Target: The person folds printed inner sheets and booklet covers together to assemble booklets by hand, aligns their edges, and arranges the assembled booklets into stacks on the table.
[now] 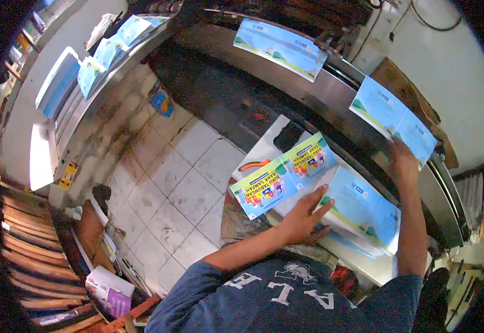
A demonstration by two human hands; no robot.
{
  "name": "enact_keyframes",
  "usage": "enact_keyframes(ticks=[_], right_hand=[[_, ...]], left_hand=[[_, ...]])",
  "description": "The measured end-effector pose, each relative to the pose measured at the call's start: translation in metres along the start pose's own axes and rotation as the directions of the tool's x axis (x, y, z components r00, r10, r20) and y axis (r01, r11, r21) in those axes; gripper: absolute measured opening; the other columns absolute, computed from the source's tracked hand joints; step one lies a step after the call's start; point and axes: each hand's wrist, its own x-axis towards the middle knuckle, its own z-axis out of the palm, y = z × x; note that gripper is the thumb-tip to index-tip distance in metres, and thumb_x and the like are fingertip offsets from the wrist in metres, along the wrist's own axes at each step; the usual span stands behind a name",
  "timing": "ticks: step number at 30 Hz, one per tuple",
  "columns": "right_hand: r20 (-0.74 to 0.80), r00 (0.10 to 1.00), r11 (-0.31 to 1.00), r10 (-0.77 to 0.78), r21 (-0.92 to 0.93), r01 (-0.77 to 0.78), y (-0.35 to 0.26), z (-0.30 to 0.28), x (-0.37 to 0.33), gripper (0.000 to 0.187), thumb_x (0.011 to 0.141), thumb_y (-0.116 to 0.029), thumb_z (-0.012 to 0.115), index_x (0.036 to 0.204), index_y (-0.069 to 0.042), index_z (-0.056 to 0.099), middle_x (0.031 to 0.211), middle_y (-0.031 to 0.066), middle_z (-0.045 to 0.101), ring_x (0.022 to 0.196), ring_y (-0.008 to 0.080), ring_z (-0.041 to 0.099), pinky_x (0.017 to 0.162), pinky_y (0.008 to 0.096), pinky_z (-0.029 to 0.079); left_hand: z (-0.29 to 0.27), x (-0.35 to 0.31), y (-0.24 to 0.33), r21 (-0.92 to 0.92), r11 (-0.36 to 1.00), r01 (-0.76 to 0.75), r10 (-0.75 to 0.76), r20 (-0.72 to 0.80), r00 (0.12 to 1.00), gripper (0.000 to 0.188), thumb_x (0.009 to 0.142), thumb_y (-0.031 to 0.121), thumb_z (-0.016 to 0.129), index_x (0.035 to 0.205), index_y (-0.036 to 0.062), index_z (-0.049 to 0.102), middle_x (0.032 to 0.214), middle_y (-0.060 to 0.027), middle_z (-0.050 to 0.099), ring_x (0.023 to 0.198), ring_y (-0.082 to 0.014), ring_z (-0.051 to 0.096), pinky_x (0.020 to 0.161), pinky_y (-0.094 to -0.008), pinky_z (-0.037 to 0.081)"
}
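Resting at the left edge of a blue printed sheet [364, 202], the left hand [304, 222] is seen with fingers spread, perhaps so the sheet is steadied. Just beyond those fingers, a yellow-and-blue illustrated sheet [278, 177] is laid flat. By the right hand [404, 161], another blue sheet [386, 105] is touched along its lower edge; whether it is pinched cannot be told.

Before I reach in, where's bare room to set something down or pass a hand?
Bare: white floor tiles left of the white worktop; for a hand, the grey metal panel between two far pale blue printed sheets. Crowded: the worktop, with left hand, yellow and blue printed sheet and a pale blue one; right hand on the rightmost sheet.
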Motion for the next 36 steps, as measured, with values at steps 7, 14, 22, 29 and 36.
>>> enact_keyframes(ticks=[7,14,22,29,36], right_hand=[[0.567,0.808,0.956,-0.163,0.292,-0.012,-0.085,-0.090,-0.119,0.103,0.059,-0.046,0.080,0.140,-0.002,0.034,0.148,0.0236,0.023,0.136,0.0419,0.023,0.111,0.0463,0.026],[0.638,0.766,0.974,-0.085,0.215,-0.072,-0.105,-0.096,-0.136,0.101,0.066,-0.040,0.076,0.143,0.000,0.024,0.151,0.0232,0.013,0.139,0.0431,0.014,0.111,0.0542,0.021],[0.553,0.754,0.728,-0.354,0.669,-0.149,-0.037,-0.130,-0.105,0.056,0.077,-0.030,0.069,0.123,-0.002,0.054,0.129,0.0211,0.052,0.121,0.0333,0.050,0.101,0.0390,0.040],[0.452,0.892,0.907,0.003,0.374,-0.193,0.021,-0.134,-0.046,0.025,0.083,-0.023,0.062,0.093,0.000,0.063,0.071,0.0180,0.058,0.063,0.0325,0.057,0.064,0.0372,0.047],[-0.122,0.957,0.965,0.263,0.023,-0.262,0.109,-0.163,0.050,0.033,0.088,-0.018,0.054,0.120,-0.011,0.059,0.112,0.0182,0.062,0.099,0.0339,0.062,0.084,0.0407,0.048]], left_hand=[[-0.005,0.000,0.003,-0.153,0.984,0.090,-0.110,-0.125,0.986,0.083,0.079,0.027,0.068,0.142,-0.0006,0.021,0.146,-0.0307,0.019,0.134,-0.0454,0.023,0.108,-0.0490,0.025],[-0.015,-0.007,0.000,-0.024,0.994,0.106,-0.105,0.055,0.993,0.087,0.080,0.036,0.066,0.144,0.0004,0.017,0.146,-0.0298,0.021,0.133,-0.0444,0.027,0.108,-0.0477,0.025],[-0.016,-0.014,-0.003,-0.138,0.990,0.033,-0.034,-0.004,0.999,0.086,0.082,0.045,0.063,0.144,0.0032,0.020,0.146,-0.0288,0.023,0.132,-0.0438,0.028,0.107,-0.0479,0.026],[-0.007,-0.024,-0.006,-0.129,0.991,0.042,-0.050,-0.055,0.997,0.087,0.080,0.040,0.067,0.144,0.0033,0.021,0.145,-0.0290,0.023,0.132,-0.0443,0.028,0.107,-0.0490,0.025],[-0.012,-0.024,-0.004,-0.126,0.991,0.046,-0.041,0.041,0.998,0.086,0.077,0.033,0.071,0.142,0.0037,0.024,0.145,-0.0293,0.023,0.132,-0.0450,0.028,0.106,-0.0500,0.027]])
